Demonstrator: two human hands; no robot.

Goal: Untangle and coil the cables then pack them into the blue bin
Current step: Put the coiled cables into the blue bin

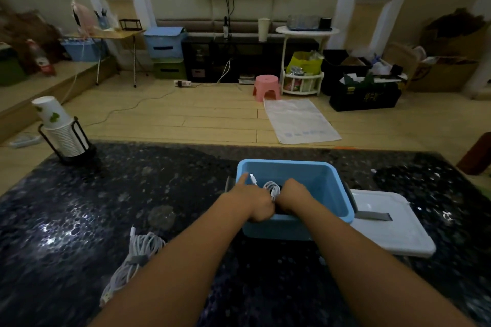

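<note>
Far-left corner of the dark table (79,220): a rack of stacked paper cups (62,133). Near-left edge: a coiled white cable bundle (138,255) with a grey tie round its middle, lying loose, not yet packed. Centre: the blue bin (332,183), both hands at its near-left inside. Left hand (252,198) pinches a small white cable coil (272,188) with most fingers curled and the forefinger pointing out; one plug end sticks up by that finger. Right hand (295,194) is curled on the same coil from the other side, fingers dipping into the bin, grip partly hidden. Right of the bin, touching it: a white lid (393,231) flat on the table.

Judgement: cable is light, soft, springy; loops will fan open if released. Hold across the bunched loops, not by the plug.
</note>
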